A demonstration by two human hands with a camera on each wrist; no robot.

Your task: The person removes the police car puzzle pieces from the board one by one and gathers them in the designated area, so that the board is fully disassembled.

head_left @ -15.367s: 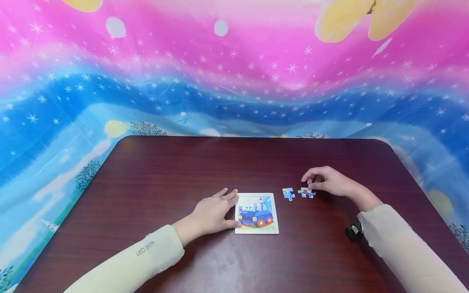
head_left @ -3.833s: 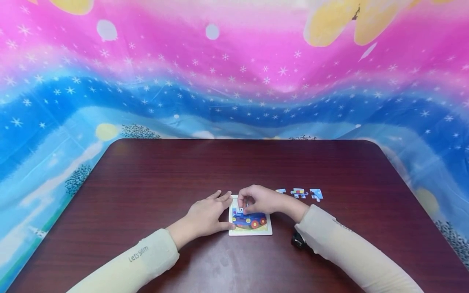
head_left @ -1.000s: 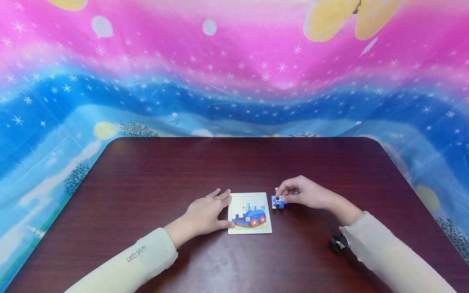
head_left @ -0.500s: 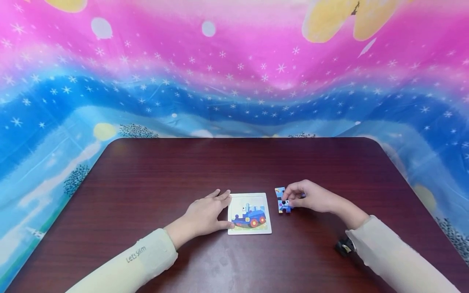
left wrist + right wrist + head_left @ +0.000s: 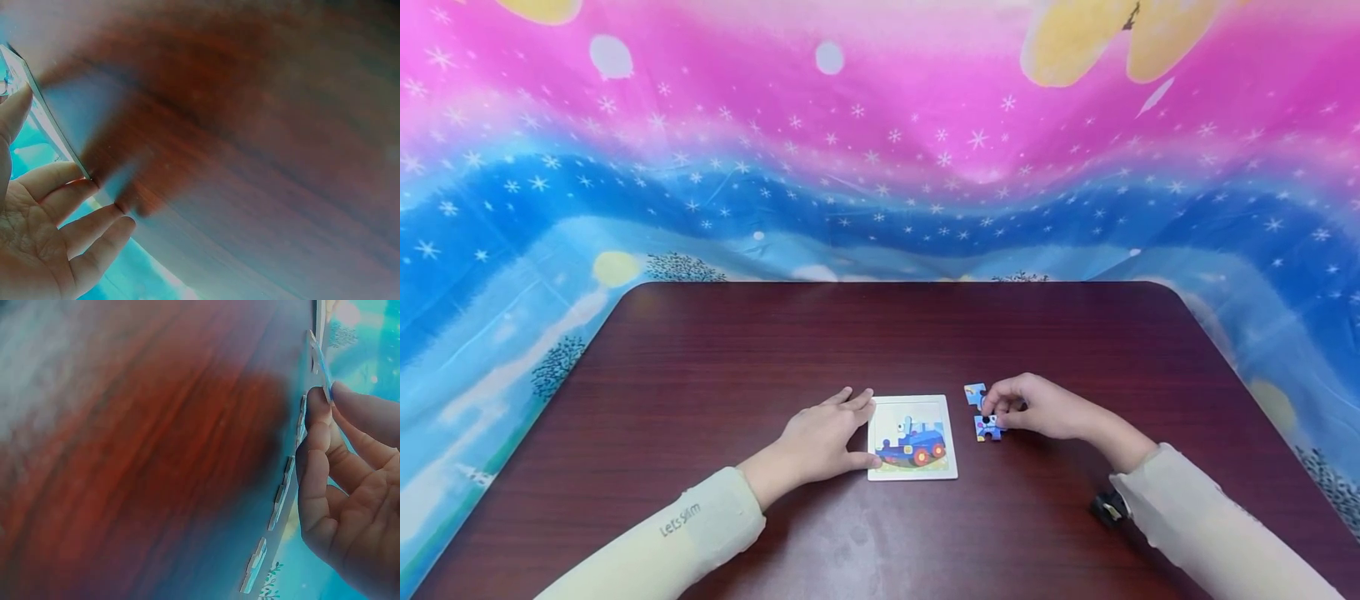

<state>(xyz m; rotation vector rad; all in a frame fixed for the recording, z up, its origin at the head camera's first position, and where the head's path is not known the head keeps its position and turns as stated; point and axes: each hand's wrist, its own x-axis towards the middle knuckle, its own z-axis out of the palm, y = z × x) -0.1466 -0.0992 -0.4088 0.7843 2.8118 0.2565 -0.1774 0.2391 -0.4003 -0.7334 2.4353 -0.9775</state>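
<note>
A square puzzle tray (image 5: pixel 912 477) with a blue car picture lies on the table; the upper part of its picture area shows pale and bare. My left hand (image 5: pixel 820 437) rests at the tray's left side, fingers spread, thumb touching the lower left rim. To the right of the tray, my right hand (image 5: pixel 1037 406) pinches a blue jigsaw piece (image 5: pixel 987 430) with an eye on it between thumb and fingertips. In the right wrist view the pinched piece (image 5: pixel 323 369) stands tilted above the table. Just behind it lies a light-blue jigsaw piece (image 5: pixel 974 392).
Several loose jigsaw pieces (image 5: pixel 281 494) lie in a row on the table in the right wrist view; my right hand hides most of them from the head view. The dark wooden table (image 5: pixel 760 342) ends at a patterned cloth backdrop (image 5: pixel 880 167).
The tray's upper picture area has lost pieces since the oldest frame. My right hand has carried the eye piece out of the tray, then slightly right and nearer. My left hand keeps its place.
</note>
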